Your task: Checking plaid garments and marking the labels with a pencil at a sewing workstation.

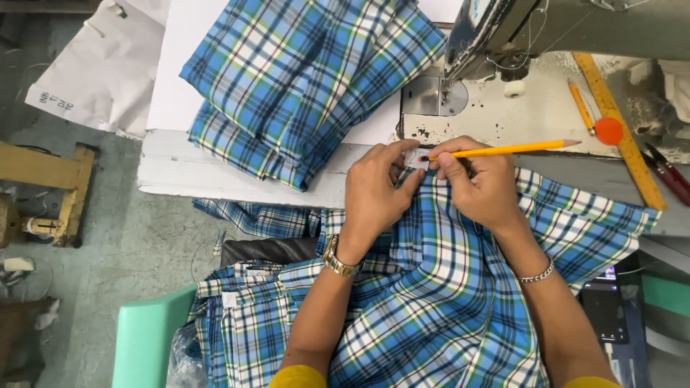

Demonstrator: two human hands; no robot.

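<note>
Just below the sewing machine (503, 29), the left hand (374, 190) is pinching a small white label (415, 158) on the checked cloth (431, 287); the right hand (478, 183) is gripping a yellow pencil (503, 150).

Under our two grips the small white label (415, 159) is mostly covered, its face unreadable. Beyond them, the grey sewing machine (517, 29) runs off the top edge. Our elbows leave the bottom edge.

You see blue-white-green plaid cloth (431, 287), a yellow pencil (503, 150), an orange ruler (622, 133), a white counter (172, 100).
</note>
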